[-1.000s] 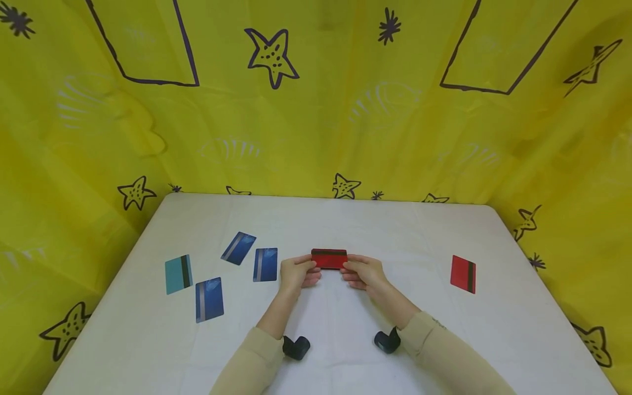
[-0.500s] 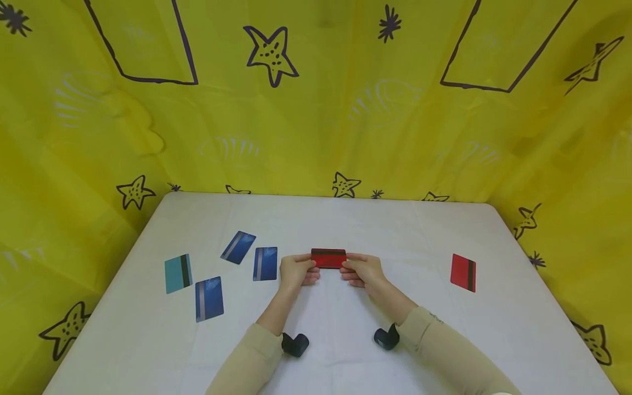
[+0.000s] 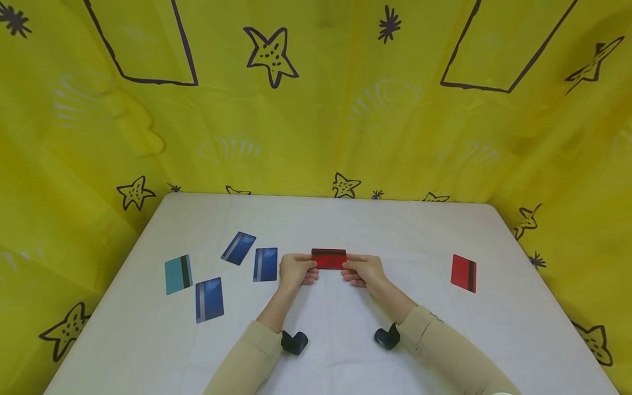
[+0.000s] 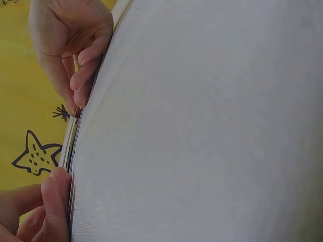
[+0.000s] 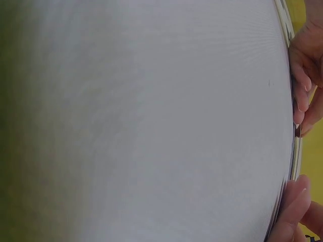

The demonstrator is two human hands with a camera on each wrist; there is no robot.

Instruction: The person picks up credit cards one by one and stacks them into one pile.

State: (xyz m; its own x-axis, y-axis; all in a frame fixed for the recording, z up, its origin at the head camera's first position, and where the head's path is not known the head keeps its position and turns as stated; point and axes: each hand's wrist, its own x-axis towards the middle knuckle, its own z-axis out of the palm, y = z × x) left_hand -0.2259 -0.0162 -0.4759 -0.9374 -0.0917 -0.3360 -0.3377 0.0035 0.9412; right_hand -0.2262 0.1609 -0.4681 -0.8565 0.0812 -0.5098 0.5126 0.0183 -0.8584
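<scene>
Pinching a dark-striped red card by opposite ends, the left hand and right hand hold it between them, below the centre of the head frame. On the white table, three blue cards and a teal card lie at lower left, another red card at lower right.

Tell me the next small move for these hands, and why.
Probably ease the left hand off and let the right hand carry the held red card toward the loose red card: both hands grip the held card at its short ends, the loose one lies on the right, and the blue cards and teal card lie on the left.
</scene>
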